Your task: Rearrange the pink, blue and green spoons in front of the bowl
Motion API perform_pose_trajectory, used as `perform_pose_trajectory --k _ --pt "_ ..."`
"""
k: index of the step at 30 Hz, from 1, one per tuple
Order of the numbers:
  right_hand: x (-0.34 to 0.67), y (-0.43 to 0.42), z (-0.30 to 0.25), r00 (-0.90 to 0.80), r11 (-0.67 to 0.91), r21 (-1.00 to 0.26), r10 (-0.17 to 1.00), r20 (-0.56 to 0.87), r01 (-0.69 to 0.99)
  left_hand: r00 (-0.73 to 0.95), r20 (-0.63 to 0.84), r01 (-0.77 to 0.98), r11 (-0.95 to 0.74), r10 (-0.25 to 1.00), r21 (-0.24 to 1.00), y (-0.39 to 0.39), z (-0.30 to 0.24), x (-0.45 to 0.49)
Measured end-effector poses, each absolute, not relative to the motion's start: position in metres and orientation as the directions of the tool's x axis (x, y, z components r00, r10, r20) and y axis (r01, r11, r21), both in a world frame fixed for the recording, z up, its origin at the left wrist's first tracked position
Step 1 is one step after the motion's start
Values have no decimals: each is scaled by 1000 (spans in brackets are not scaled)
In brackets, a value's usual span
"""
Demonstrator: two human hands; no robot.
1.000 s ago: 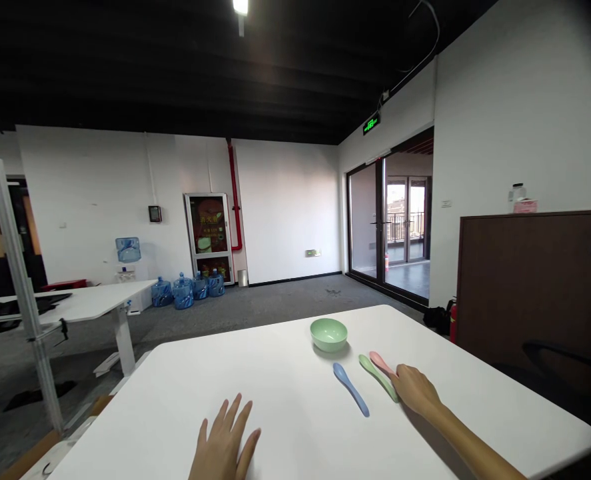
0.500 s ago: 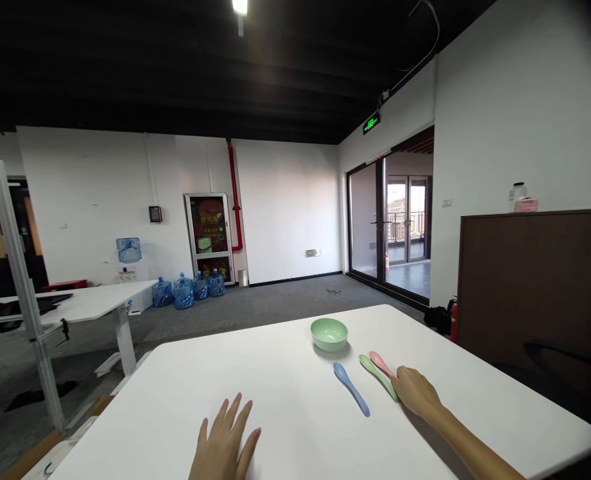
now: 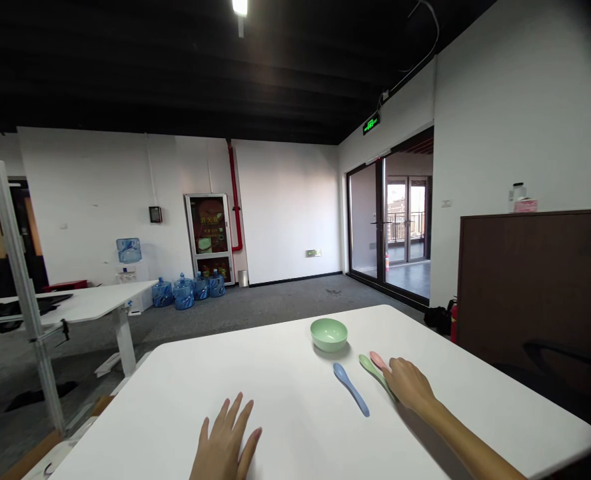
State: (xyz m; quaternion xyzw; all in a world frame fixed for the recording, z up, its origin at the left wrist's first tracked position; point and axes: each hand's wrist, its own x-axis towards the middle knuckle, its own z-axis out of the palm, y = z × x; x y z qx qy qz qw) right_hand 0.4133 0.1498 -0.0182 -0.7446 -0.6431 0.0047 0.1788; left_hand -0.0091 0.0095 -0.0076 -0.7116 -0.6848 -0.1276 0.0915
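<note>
A white table [image 3: 175,393] fills the lower view. My right hand [image 3: 408,385] lies over the near ends of a pale green spoon [image 3: 372,369] and a pink spoon [image 3: 376,361], hiding part of both. Whether its fingers grip them, I cannot tell. A blue plastic spoon [image 3: 350,389] lies just left of that hand, apart from it. Beyond the spoons stands a pale green bowl [image 3: 328,335]. My left hand [image 3: 225,437] rests palm down on the bare tabletop with its fingers spread, touching nothing else.
A dark brown cabinet [image 3: 535,293] stands right of the table, with a fire extinguisher [image 3: 454,323] near its corner. A white desk [image 3: 75,300] and a metal upright [image 3: 20,267] stand left. Blue water bottles [image 3: 182,293] sit on the floor beyond.
My right hand has slid left onto the green and pink spoons, now covering more of them. My left hand, the bowl and the blue spoon have not visibly moved.
</note>
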Motion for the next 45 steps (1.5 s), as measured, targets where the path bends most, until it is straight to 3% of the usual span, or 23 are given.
perform_pose_trajectory --k 8,25,33,45 --pt "396 162 -29 62 -32 -177 984 167 984 31 302 998 -47 953 47 9 -7 -12" --pt "387 169 -26 105 -80 -232 990 97 969 26 346 996 -55 938 75 9 -10 -15" --pt "343 148 9 27 21 -232 979 203 973 30 319 998 -48 947 50 10 -6 -13" --pt "250 125 9 -95 132 -228 981 166 965 44 386 994 -79 921 76 13 -12 -19"
